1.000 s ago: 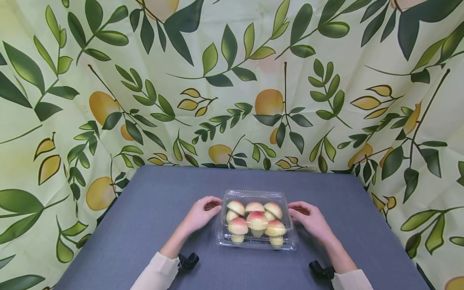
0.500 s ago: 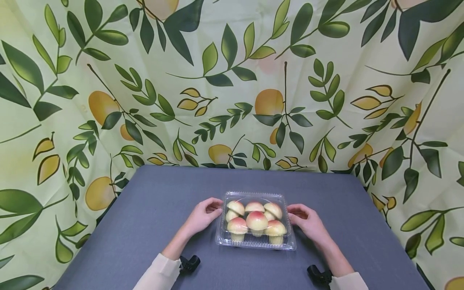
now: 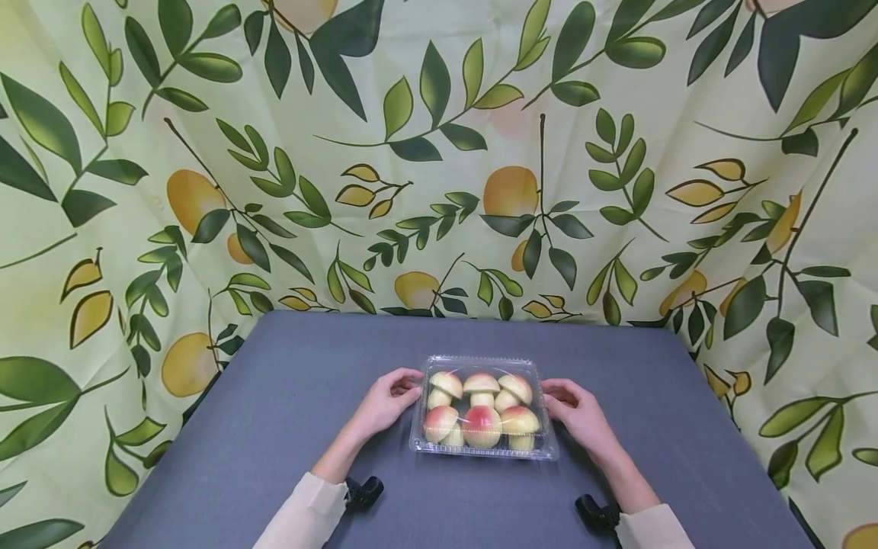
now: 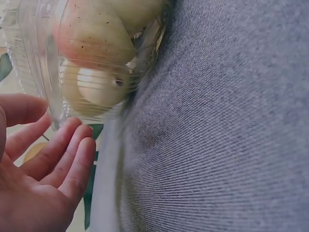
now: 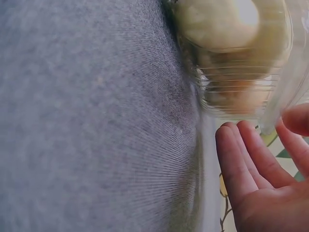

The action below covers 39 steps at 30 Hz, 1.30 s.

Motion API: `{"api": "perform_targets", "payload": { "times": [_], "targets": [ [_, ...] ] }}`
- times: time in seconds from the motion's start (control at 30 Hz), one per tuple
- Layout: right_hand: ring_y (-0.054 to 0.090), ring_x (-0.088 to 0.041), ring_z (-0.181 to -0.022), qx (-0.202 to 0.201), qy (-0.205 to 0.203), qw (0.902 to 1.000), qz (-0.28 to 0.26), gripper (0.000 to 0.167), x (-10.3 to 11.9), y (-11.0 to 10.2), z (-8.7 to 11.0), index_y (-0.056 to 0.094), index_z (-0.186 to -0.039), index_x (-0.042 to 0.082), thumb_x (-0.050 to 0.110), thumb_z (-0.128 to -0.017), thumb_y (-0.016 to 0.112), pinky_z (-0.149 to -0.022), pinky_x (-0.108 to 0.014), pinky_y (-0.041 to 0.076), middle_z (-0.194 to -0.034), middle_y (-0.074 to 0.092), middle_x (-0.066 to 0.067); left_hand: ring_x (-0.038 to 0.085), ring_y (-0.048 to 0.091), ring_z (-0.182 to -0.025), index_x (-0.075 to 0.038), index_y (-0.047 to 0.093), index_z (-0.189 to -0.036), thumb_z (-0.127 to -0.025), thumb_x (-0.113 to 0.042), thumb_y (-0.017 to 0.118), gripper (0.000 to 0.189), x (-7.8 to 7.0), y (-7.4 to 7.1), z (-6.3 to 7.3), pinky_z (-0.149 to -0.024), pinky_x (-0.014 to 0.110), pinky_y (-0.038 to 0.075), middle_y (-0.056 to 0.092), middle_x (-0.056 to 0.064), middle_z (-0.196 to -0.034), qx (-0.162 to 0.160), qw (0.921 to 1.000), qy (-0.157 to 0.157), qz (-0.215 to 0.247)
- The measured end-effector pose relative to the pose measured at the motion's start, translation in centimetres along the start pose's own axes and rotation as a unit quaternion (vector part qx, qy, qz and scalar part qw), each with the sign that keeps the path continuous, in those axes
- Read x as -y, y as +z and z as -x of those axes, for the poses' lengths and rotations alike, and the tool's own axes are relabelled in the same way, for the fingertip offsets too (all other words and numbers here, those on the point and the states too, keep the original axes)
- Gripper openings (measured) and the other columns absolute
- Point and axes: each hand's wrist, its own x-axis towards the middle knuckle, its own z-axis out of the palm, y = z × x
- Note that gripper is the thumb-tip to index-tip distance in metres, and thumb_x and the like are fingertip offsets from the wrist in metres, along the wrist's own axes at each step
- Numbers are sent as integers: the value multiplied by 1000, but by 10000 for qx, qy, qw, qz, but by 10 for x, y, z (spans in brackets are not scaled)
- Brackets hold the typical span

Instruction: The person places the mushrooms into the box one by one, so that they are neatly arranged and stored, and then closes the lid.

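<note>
A clear plastic clamshell box (image 3: 482, 451) lies shut on the grey table (image 3: 274, 427), packed with several mushroom-shaped pieces (image 3: 482, 424) that have peach-red caps and pale stems. My left hand (image 3: 394, 395) sits at the box's left side and my right hand (image 3: 568, 399) at its right side. On both, the fingertips reach the rim. In the left wrist view the left hand (image 4: 53, 154) has relaxed fingers beside the box (image 4: 38, 63), with a thin gap showing. The right wrist view shows the right hand (image 5: 251, 159) the same way, next to the box (image 5: 241, 72).
A cloth backdrop printed with green leaves and yellow fruit (image 3: 439, 152) encloses the table on the far side and on both flanks. Black camera mounts (image 3: 362, 491) (image 3: 595, 512) sit at my wrists. Cream sleeves cover both forearms.
The box has shifted slightly away from me and sits flatter. The pieces inside have tumbled, the front ones now leaning. Both hands followed its sides.
</note>
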Motion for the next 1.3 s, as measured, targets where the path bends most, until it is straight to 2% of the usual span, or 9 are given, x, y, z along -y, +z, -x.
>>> {"api": "perform_targets", "payload": {
  "times": [0.27, 0.47, 0.57, 0.7, 0.87, 0.97, 1.07, 1.2, 1.3],
  "targets": [
    [67, -18, -92, -96, 17, 9999, -50, 33, -3, 4, -8, 61, -130, -3, 11, -101, 64, -79, -25, 57, -111, 68, -22, 18, 66, -89, -3, 69, -121, -96, -5, 67, 26, 4, 2, -8, -80, 27, 53, 72, 8, -99, -175, 9998, 27, -83],
    [68, -18, -91, -185, 84, 9998, -66, 30, -4, 5, -10, 61, -130, -3, 6, -101, 61, -78, -26, 58, -111, 69, -22, 15, 64, -89, -5, 72, -121, -97, -8, 68, 24, 0, 2, -7, -79, 27, 52, 71, 5, -99, -334, 9992, 29, -208],
    [68, -16, -93, -239, 94, 9997, 18, 29, -5, 6, -12, 61, -130, -2, 6, -102, 60, -78, -25, 57, -111, 70, -22, 18, 66, -95, -1, 67, -128, -100, -10, 64, 29, -3, -2, -4, -85, 30, 55, 69, 11, -107, -14, 9999, -41, 124],
    [68, -15, -93, -276, 95, 9995, 128, 29, -5, 7, -12, 62, -129, -1, 8, -102, 61, -77, -24, 57, -110, 71, -21, 31, 66, -110, 7, 53, -141, -104, -12, 58, 41, -8, -15, 6, -96, 39, 55, 62, 24, -125, 785, 9946, -151, 669],
    [68, -15, -93, -244, 60, 9996, 149, 30, -3, 6, -11, 61, -130, -2, 9, -101, 62, -77, -25, 57, -110, 71, -21, 39, 57, -125, 6, 40, -150, -103, -20, 59, 57, -16, -27, 21, -102, 41, 50, 49, 28, -144, 1664, 9849, -197, 443],
    [68, -14, -92, -244, 30, 9996, 162, 30, -2, 5, -11, 61, -130, -2, 9, -101, 62, -76, -25, 58, -109, 71, -21, 39, 55, -128, 1, 33, -155, -99, -27, 67, 72, -21, -24, 27, -101, 43, 50, 45, 25, -150, 1915, 9808, -306, 189],
    [68, -15, -90, -242, 33, 9997, 88, 30, -1, 4, -11, 61, -129, -2, 8, -101, 62, -75, -26, 58, -109, 71, -21, 39, 58, -123, 0, 28, -157, -92, -29, 76, 86, -24, -16, 30, -98, 46, 52, 43, 26, -150, 1820, 9826, -365, 6],
    [69, -18, -89, -130, 69, 9999, -32, 32, 2, 4, -12, 60, -131, -3, 9, -101, 62, -75, -29, 60, -111, 70, -22, 32, 63, -114, 2, 31, -155, -86, -29, 83, 92, -26, -4, 30, -93, 44, 55, 45, 24, -145, 1318, 9900, -369, -336],
    [69, -20, -86, 42, 107, 9999, -73, 36, 4, 3, -10, 57, -135, -3, 7, -101, 60, -72, -32, 60, -111, 70, -23, 27, 65, -109, 2, 34, -154, -83, -32, 85, 94, -26, 2, 29, -89, 40, 55, 46, 22, -142, 1000, 9927, -387, -556]
  ]
}}
